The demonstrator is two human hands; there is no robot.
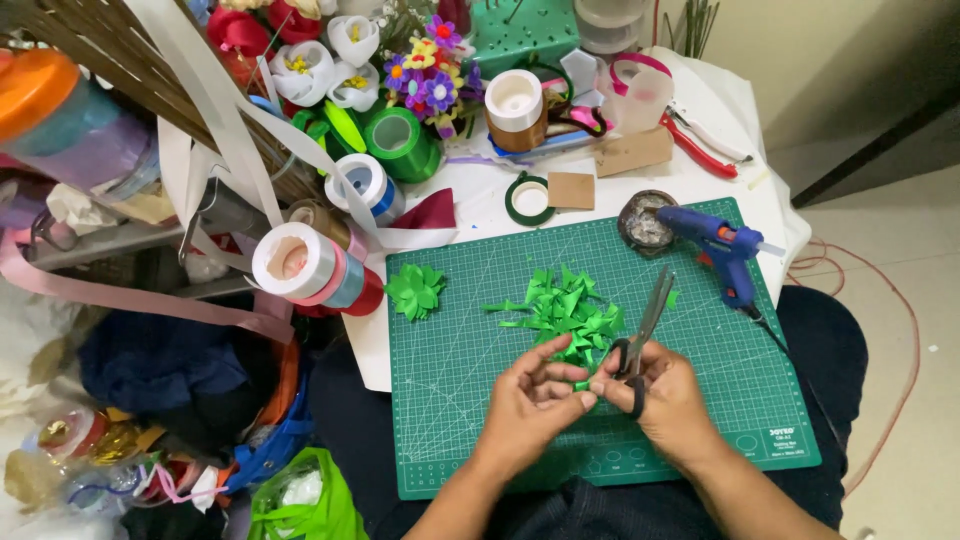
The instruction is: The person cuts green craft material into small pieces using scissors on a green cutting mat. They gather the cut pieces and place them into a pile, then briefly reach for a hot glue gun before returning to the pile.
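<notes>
Hands [600, 395] two, scissors [643, 335] one

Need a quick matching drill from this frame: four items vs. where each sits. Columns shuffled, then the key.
Items:
1. glue gun
2. scissors
3. finished green ribbon flower
4. red-handled pliers

Places:
A. on the white table beyond the mat's far edge
B. near the mat's left edge
C. in the right hand
D. at the mat's far right corner

The cutting mat is green; the left hand pinches a green ribbon piece.

Pairs: 1-D, 2-C, 3-B, 4-A
</notes>
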